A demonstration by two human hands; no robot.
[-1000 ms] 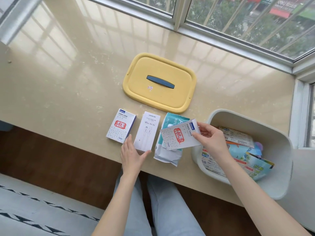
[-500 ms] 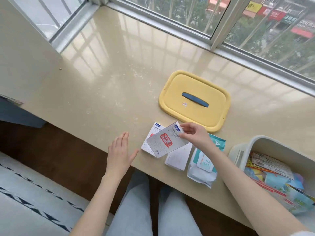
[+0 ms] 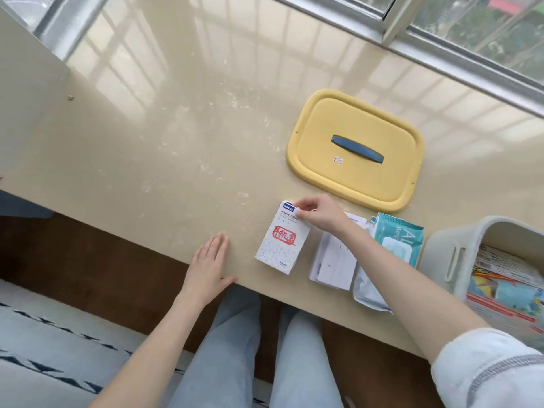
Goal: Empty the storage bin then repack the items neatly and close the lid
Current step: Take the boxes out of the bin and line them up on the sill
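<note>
Your right hand (image 3: 319, 214) is pinching the twelve-o'clock end of the white, red-stamped cardboard box (image 3: 279, 248), which is lying twelve-to-six; your left hand (image 3: 209, 262) is resting flat, empty, at its nine o'clock.

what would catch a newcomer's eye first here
The bright yellow lid lies flat on the beige counter, right of centre. In front of it the right hand pinches the top end of a white box with a red stamp, and the grey storage bin at the right edge holds colourful packets.
</note>
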